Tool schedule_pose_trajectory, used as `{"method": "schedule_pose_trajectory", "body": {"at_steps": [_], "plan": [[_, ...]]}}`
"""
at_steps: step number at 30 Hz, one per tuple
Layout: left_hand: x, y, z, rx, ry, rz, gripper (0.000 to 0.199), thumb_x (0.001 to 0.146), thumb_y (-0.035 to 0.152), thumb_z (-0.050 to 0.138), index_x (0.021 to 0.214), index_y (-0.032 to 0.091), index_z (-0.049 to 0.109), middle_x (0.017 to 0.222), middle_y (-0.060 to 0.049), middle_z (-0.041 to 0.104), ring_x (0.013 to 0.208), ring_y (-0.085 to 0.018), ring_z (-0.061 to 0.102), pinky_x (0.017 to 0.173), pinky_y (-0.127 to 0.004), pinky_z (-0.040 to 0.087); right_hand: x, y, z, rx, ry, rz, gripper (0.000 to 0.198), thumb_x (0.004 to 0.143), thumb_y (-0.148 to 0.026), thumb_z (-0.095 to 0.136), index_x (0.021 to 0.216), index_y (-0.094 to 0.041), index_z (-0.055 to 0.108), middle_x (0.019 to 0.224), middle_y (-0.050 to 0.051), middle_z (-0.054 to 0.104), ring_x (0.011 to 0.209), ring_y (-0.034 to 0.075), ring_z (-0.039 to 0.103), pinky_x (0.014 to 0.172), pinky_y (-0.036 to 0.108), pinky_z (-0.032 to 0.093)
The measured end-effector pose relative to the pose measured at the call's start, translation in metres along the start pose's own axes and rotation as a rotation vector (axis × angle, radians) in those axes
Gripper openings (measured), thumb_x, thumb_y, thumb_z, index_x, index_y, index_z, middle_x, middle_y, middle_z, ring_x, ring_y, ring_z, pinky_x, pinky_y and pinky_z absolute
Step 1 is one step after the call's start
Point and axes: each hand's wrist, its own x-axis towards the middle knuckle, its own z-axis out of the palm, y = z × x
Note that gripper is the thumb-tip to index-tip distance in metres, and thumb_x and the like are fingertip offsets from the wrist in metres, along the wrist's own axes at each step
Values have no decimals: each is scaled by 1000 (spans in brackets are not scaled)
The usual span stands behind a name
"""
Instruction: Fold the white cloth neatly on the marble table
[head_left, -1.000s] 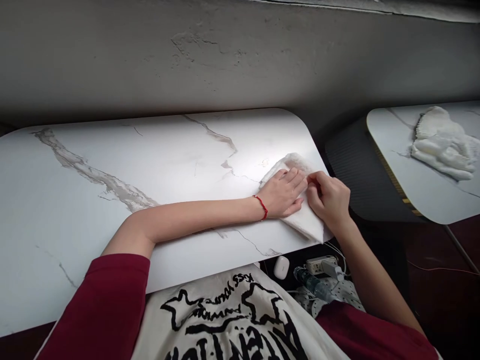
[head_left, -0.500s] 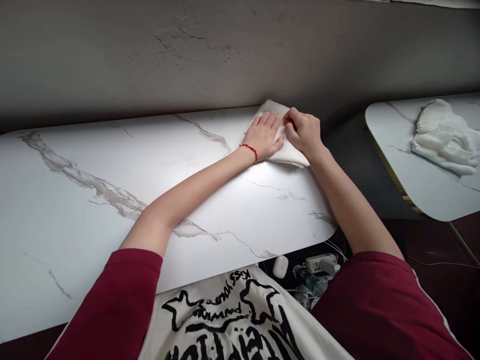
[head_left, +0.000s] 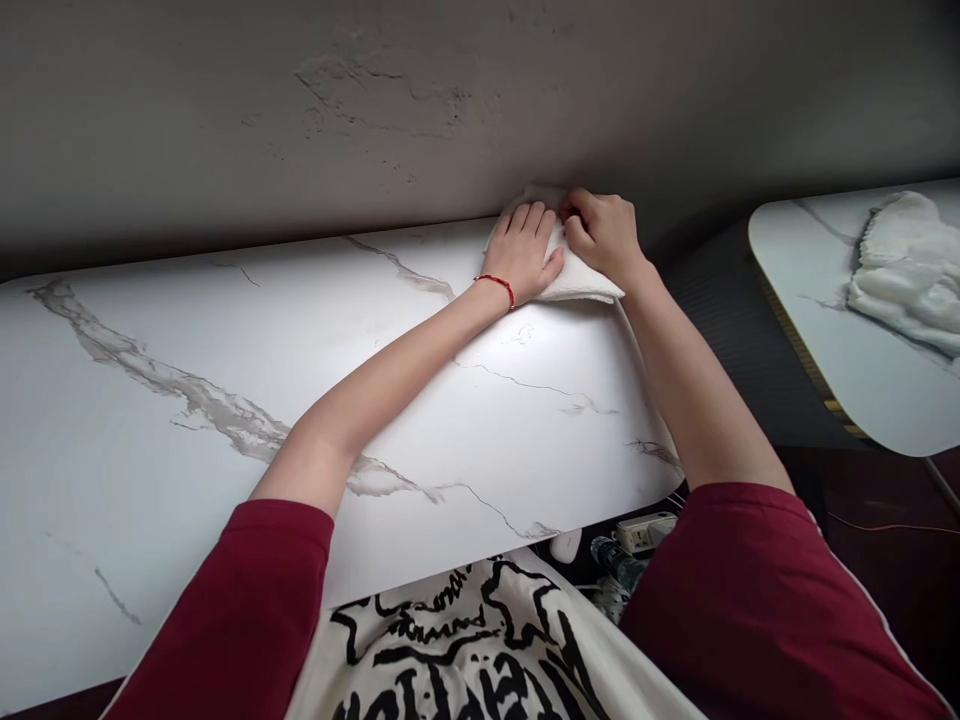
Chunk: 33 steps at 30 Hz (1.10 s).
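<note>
One folded white cloth [head_left: 579,281] is lying beneath the left hand [head_left: 524,250], which is pressing flat, while the right hand [head_left: 609,236], just rightward, is pinching the cloth.

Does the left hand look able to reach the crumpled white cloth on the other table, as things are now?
Probably not directly: the left hand lies flat on the folded cloth, and the right hand and forearm are between it and the crumpled white cloth.

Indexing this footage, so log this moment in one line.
left hand: flat on white cloth | right hand: curled against white cloth, grip unclear | white cloth: far right corner of marbled table | neighbouring table: white fabric bundle
</note>
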Motion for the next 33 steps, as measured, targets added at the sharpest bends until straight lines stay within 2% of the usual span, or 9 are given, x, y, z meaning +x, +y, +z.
{"method": "schedule_pose_trajectory", "body": {"at_steps": [8,15,18,21,25,28,30,33], "plan": [[2,-3,4,-35,39,8,51,96,36,41,141,13,52,148,-21,51,136,-37,45,113,-53,32,2,0,3,-62,-20,71,27,100,-39,41,76,-26,40,62,0,50,72,17,45,71,32,28],[-7,3,-1,30,41,-16,52,94,33,41,138,7,53,147,-22,51,134,-37,46,112,-52,33,-20,-18,-5,-30,120,-22,12,88,-36,47,78,-29,45,72,2,62,66,22,50,62,33,33],[-31,8,-7,43,9,49,56,95,35,41,142,7,50,150,-23,48,137,-38,44,113,-53,33,-48,-32,-11,-43,122,-61,10,86,-37,48,80,-29,49,70,2,62,63,22,52,60,33,36],[-69,19,-14,39,-40,147,58,96,38,41,144,7,48,153,-23,46,139,-38,42,113,-53,32,-93,-51,-19,-81,147,-35,10,87,-34,47,83,-27,52,70,4,63,62,22,53,61,34,38],[-121,49,-24,45,-112,262,59,97,40,40,144,6,47,152,-21,47,139,-37,43,114,-50,33,-166,-80,-39,-115,121,30,9,87,-27,44,86,-25,53,73,5,64,64,24,57,65,37,42],[-149,73,-31,75,-142,340,56,97,38,39,142,6,49,147,-20,51,136,-37,46,111,-49,36,-209,-98,-55,-102,89,63,9,87,-24,43,86,-26,52,75,5,66,64,25,60,67,38,43],[-160,86,-34,105,-155,375,54,97,36,39,140,7,52,145,-19,53,133,-36,48,109,-48,39,-226,-106,-63,-90,95,78,9,87,-24,42,84,-26,51,73,5,65,62,25,59,65,39,43],[-162,91,-38,126,-165,402,51,95,34,40,137,9,55,141,-18,56,130,-35,50,105,-48,42,-233,-108,-65,-90,108,112,7,86,-25,44,81,-27,49,65,2,59,56,25,54,61,39,41]]}}
